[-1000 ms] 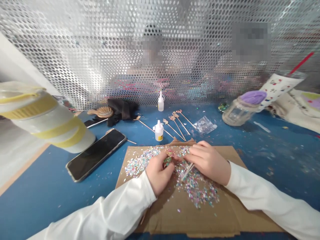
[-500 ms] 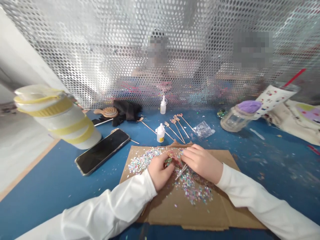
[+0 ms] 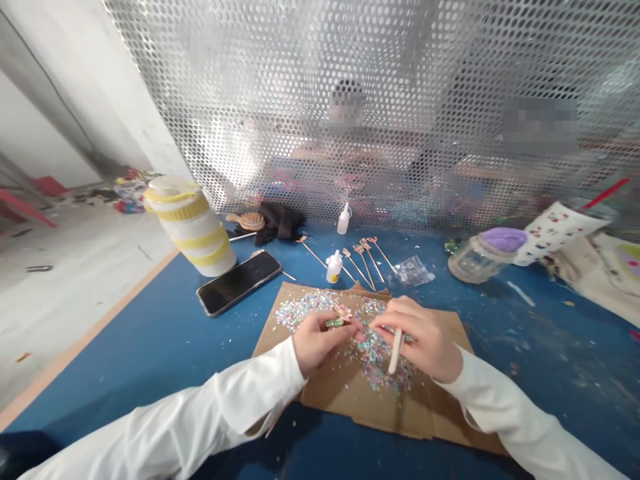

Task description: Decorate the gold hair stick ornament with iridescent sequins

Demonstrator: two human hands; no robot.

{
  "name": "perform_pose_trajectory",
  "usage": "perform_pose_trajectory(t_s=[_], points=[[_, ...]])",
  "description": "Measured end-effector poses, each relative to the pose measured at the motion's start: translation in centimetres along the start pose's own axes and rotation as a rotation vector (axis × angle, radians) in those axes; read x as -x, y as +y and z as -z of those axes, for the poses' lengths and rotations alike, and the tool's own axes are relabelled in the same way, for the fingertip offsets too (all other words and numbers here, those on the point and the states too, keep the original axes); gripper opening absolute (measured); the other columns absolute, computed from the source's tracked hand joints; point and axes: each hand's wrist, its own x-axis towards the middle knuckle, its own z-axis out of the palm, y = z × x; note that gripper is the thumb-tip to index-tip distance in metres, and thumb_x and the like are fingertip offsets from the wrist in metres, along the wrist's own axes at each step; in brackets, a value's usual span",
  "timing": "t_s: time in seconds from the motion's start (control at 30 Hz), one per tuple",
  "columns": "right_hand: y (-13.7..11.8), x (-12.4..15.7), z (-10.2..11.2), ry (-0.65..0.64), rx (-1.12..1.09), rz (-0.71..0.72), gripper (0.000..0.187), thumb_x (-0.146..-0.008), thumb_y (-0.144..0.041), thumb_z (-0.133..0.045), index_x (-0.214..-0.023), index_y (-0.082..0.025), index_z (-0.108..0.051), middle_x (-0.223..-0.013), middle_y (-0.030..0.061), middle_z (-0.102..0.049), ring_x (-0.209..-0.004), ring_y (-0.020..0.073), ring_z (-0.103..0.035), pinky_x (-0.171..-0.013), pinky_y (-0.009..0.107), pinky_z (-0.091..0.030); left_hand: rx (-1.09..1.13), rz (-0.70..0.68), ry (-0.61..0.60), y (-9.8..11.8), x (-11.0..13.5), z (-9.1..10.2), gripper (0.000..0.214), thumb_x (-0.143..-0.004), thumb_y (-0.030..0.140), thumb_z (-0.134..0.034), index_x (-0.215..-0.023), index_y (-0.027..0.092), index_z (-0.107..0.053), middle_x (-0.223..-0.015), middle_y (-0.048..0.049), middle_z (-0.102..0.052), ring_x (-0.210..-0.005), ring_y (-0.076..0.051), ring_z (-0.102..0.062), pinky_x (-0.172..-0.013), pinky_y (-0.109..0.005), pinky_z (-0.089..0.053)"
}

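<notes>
My left hand point(image 3: 316, 341) is closed on a small pink and green flower-like piece point(image 3: 343, 312), held between thumb and fingers over the cardboard. To its right, my right hand point(image 3: 427, 340) grips a flat wooden craft stick point(image 3: 396, 352), whose pale end points down toward me. The fingertips of both hands come close together; whether they touch is too small to tell. Beneath them, loose shiny sequins point(image 3: 303, 309) lie scattered across the brown cardboard sheet point(image 3: 370, 407).
Beyond the cardboard stand two small white bottles, a near one point(image 3: 334, 268) and a far one point(image 3: 343, 220). Several thin sticks with decorated tips point(image 3: 366, 245) lie beside a clear bag point(image 3: 414, 270). A phone point(image 3: 240, 283) and striped cup point(image 3: 193, 230) are left; a purple-lidded jar point(image 3: 483, 257) is right.
The view has swung left and things on the table appear shifted right. My right hand has drawn away from the left and turned, showing more of the craft stick. The flower-like piece shows more clearly.
</notes>
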Motion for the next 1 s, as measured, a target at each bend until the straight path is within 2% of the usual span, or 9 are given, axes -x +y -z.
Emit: perform_pose_trajectory(t_s=[0.17, 0.23, 0.33, 0.4, 0.43, 0.53, 0.67, 0.83, 1.0], points=[[-1.8, 0.3, -0.6, 0.065, -0.035, 0.071, 0.011, -0.086, -0.013, -0.048, -0.086, -0.014, -0.059, -0.066, 0.0023, -0.05, -0.062, 0.0132, -0.043, -0.061, 0.029, -0.033, 0.032, 0.089, -0.046, 0.1, 1.9, -0.6, 0.026, -0.074, 0.034, -0.059, -0.078, 0.011, -0.07, -0.035, 0.007, -0.04, -0.028, -0.002, -0.022, -0.03, -0.018, -0.013], [-2.0, 0.3, -0.7, 0.057, -0.024, 0.095, 0.011, -0.086, -0.013, -0.048, -0.085, -0.014, -0.059, -0.067, 0.0026, -0.05, -0.062, 0.0135, -0.044, -0.062, 0.03, -0.033, 0.033, 0.042, -0.048, -0.1, 2.2, -0.7, 0.023, -0.074, 0.033, -0.059, -0.076, 0.013, -0.071, -0.043, 0.0032, -0.052, -0.033, -0.003, -0.032, -0.033, -0.017, -0.024], [-2.0, 0.4, -0.6, 0.01, -0.018, 0.106, 0.014, -0.087, -0.013, -0.046, -0.085, -0.014, -0.059, -0.067, 0.0031, -0.051, -0.062, 0.0138, -0.044, -0.062, 0.03, -0.033, 0.021, -0.067, -0.082, -0.3, 2.3, -0.5, 0.02, -0.075, 0.031, -0.059, -0.077, 0.015, -0.072, -0.067, -0.0031, -0.067, -0.06, -0.011, -0.057, -0.06, -0.021, -0.045], [-2.0, 0.4, -0.5, -0.015, -0.031, 0.1, 0.015, -0.089, -0.014, -0.045, -0.084, -0.014, -0.059, -0.067, 0.0035, -0.051, -0.062, 0.0138, -0.043, -0.061, 0.03, -0.032, 0.007, -0.086, -0.103, -0.2, 2.3, -0.4, 0.018, -0.075, 0.029, -0.059, -0.078, 0.016, -0.071, -0.074, -0.0043, -0.069, -0.074, -0.014, -0.06, -0.075, -0.025, -0.045], [-2.0, 0.4, -0.4, -0.028, -0.042, 0.098, 0.015, -0.089, -0.014, -0.044, -0.084, -0.014, -0.059, -0.067, 0.0036, -0.051, -0.062, 0.0138, -0.043, -0.061, 0.03, -0.032, 0.003, -0.078, -0.108, -0.1, 2.3, -0.4, 0.017, -0.075, 0.028, -0.059, -0.078, 0.016, -0.071, -0.074, -0.0043, -0.069, -0.074, -0.014, -0.06, -0.076, -0.025, -0.045], [-2.1, 0.4, -0.3, -0.052, -0.052, 0.114, 0.018, -0.091, -0.017, -0.041, -0.086, -0.013, -0.058, -0.065, 0.0035, -0.049, -0.061, 0.0137, -0.042, -0.06, 0.031, -0.03, -0.009, -0.034, -0.108, 0.3, 2.3, -0.4, 0.017, -0.075, 0.026, -0.059, -0.073, 0.015, -0.071, -0.063, -0.0019, -0.067, -0.053, -0.009, -0.054, -0.058, -0.02, -0.044], [-2.3, 0.4, -0.4, -0.028, -0.067, 0.138, 0.021, -0.093, -0.015, -0.037, -0.093, -0.012, -0.058, -0.064, 0.0031, -0.049, -0.06, 0.0134, -0.041, -0.059, 0.031, -0.028, -0.026, 0.004, -0.115, 0.4, 2.4, -0.3, 0.018, -0.076, 0.027, -0.058, -0.071, 0.014, -0.07, -0.05, 0.0022, -0.058, -0.033, -0.002, -0.027, -0.034, -0.017, -0.023], [-2.2, 0.6, -0.7, 0.002, -0.126, 0.11, 0.018, -0.089, -0.011, -0.042, -0.094, -0.013, -0.059, -0.067, 0.0031, -0.049, -0.062, 0.0135, -0.041, -0.059, 0.03, -0.028, 0.017, 0.027, -0.094, -0.1, 2.3, -0.2, 0.017, -0.073, 0.026, -0.06, -0.074, 0.012, -0.07, -0.06, -0.0016, -0.065, -0.033, -0.001, -0.027, -0.032, -0.017, -0.017], [-2.6, 0.7, -0.9, 0.055, -0.294, -0.017, 0.02, -0.084, -0.008, -0.051, -0.1, -0.017, -0.059, -0.071, 0.0017, -0.048, -0.065, 0.0128, -0.044, -0.06, 0.029, -0.032, 0.088, 0.068, -0.057, -0.2, 2.3, -0.4, 0.016, -0.071, 0.027, -0.063, -0.07, 0.012, -0.069, -0.059, -0.0019, -0.066, -0.034, -0.002, -0.035, -0.037, -0.017, -0.03]])
